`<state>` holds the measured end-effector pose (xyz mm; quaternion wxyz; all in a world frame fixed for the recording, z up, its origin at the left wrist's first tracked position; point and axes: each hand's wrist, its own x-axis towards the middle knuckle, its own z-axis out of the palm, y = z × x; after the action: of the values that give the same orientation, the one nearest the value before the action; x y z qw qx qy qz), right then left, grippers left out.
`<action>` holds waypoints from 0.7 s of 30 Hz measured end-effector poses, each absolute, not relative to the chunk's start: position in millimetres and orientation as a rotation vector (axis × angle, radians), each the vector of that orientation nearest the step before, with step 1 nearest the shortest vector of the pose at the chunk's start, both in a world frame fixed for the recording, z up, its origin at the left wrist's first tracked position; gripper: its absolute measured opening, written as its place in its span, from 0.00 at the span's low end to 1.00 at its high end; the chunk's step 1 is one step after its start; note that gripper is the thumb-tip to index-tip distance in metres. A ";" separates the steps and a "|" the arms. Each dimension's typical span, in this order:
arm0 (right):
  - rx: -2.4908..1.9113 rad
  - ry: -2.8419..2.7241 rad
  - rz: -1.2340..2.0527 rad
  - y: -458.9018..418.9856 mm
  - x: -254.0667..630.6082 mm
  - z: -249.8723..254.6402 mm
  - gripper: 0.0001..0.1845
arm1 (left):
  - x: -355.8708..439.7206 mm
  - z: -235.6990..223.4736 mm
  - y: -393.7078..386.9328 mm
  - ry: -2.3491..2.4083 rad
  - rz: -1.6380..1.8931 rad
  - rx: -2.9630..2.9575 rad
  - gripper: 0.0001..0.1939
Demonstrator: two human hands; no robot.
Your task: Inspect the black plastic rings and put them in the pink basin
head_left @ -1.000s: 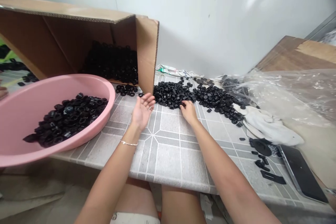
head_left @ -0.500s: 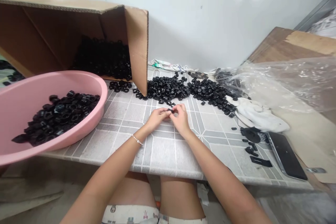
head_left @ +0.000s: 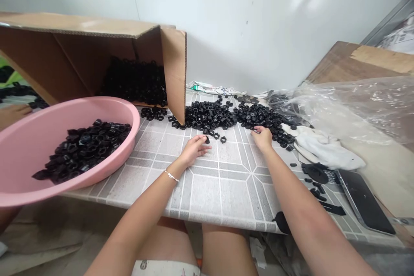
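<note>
My left hand (head_left: 194, 150) pinches a small black ring (head_left: 207, 139) between thumb and forefinger, just above the tabletop. To the right, my right hand (head_left: 262, 139) reaches the near edge of a heap of small black round parts (head_left: 258, 115); its fingers are pinched together, and whatever lies between them is too small to make out. Beside that heap, at its left, lies a heap of black rings (head_left: 210, 114). A loose black ring (head_left: 223, 139) sits on the table between my hands.
A pink basin (head_left: 134, 125) holding many black rings stands at the left. Behind it a cardboard box (head_left: 176, 69) lies on its side with more black parts inside. On the right are a white cloth (head_left: 323, 148), clear plastic and a phone (head_left: 365, 200). Another person's hand (head_left: 14, 114) shows at far left.
My right hand went from the ring heap to meet my left hand over a small black part, then moved right to the other heap. My left hand, open and empty before, now holds a ring.
</note>
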<state>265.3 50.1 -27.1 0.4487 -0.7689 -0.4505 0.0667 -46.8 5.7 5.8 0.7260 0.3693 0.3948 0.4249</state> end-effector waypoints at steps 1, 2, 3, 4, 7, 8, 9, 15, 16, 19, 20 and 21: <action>-1.868 -1.177 0.181 50.1 267.5 -28.6 0.06 | -45.9 5.4 4.6 0.857 0.908 0.818 0.21; -1.825 -1.215 0.198 48.9 266.0 -28.4 0.06 | -45.4 5.2 3.5 0.843 0.881 0.821 0.20; -1.777 -1.223 0.223 46.3 260.9 -26.4 0.07 | -45.1 5.3 2.4 0.826 0.856 0.823 0.20; -1.722 -1.199 0.264 42.4 252.4 -22.8 0.09 | -45.1 5.7 1.5 0.805 0.833 0.824 0.19; -1.416 -1.059 0.567 21.1 210.2 -7.8 0.17 | -46.2 8.3 -0.7 0.728 0.776 0.834 0.18; -1.281 -1.048 0.720 11.5 192.9 -3.4 0.19 | -46.6 9.4 -1.3 0.703 0.761 0.843 0.18; -1.166 -1.053 0.851 1.3 175.5 0.1 0.19 | -46.9 10.3 -1.9 0.682 0.750 0.854 0.19; -1.075 -1.122 0.900 -40.0 113.4 -0.1 0.16 | -47.5 10.9 -4.4 0.643 0.765 0.874 0.16; -1.102 -1.147 0.879 -41.9 111.7 -2.1 0.16 | -47.6 10.6 -4.4 0.638 0.776 0.879 0.15; -1.127 -1.215 0.884 -43.0 112.8 -8.1 0.15 | -47.5 9.4 -3.6 0.648 0.790 0.917 0.15; -1.123 -1.229 0.884 -42.8 113.8 -10.0 0.15 | -47.3 8.9 -3.2 0.660 0.786 0.936 0.16; -1.119 -1.245 0.877 -42.5 114.7 -11.8 0.15 | -46.9 8.2 -2.8 0.671 0.783 0.953 0.17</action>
<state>114.7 -42.5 -11.8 0.5858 -0.4800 -0.5338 0.3763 -46.9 -2.8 8.2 0.7634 0.4382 0.3087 0.3603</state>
